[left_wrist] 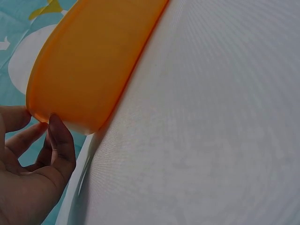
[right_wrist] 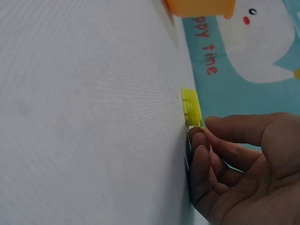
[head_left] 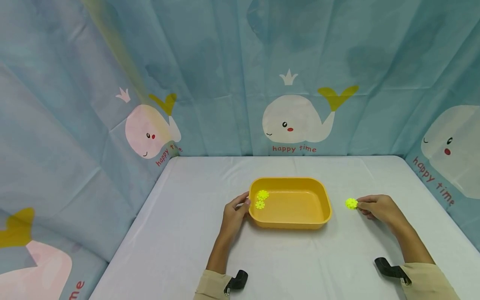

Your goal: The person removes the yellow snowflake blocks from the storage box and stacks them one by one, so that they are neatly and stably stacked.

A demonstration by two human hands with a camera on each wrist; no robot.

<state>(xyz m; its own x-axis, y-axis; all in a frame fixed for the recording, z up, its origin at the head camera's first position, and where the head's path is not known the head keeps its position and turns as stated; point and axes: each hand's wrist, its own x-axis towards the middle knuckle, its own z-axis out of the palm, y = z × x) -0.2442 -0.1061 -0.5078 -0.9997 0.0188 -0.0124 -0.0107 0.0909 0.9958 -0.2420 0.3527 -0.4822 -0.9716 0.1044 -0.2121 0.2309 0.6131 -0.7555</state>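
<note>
A yellow-orange plastic tray [head_left: 296, 225] sits on the white-covered table. My left hand [head_left: 233, 214] holds its left end, thumb and fingertips at the rim; the left wrist view shows this hand [left_wrist: 37, 164] with curved fingers at the tray's end wall [left_wrist: 70, 93]. Inside the tray, at its left side, lie small neon yellow flower-shaped discs [head_left: 260, 204]. Right of the tray, my right hand [head_left: 378, 207] pinches another neon yellow flower-shaped disc [head_left: 351, 203] between thumb and fingers. In the right wrist view this disc [right_wrist: 191, 108] appears edge-on, close over the tabletop, beyond the fingertips.
The white tablecloth [head_left: 180, 216] covers the table up to its rounded far corners. A blue curtain [head_left: 225, 83] with printed whales hangs behind and at both sides. Black wrist-worn devices [head_left: 237, 281] stick out by both sleeves.
</note>
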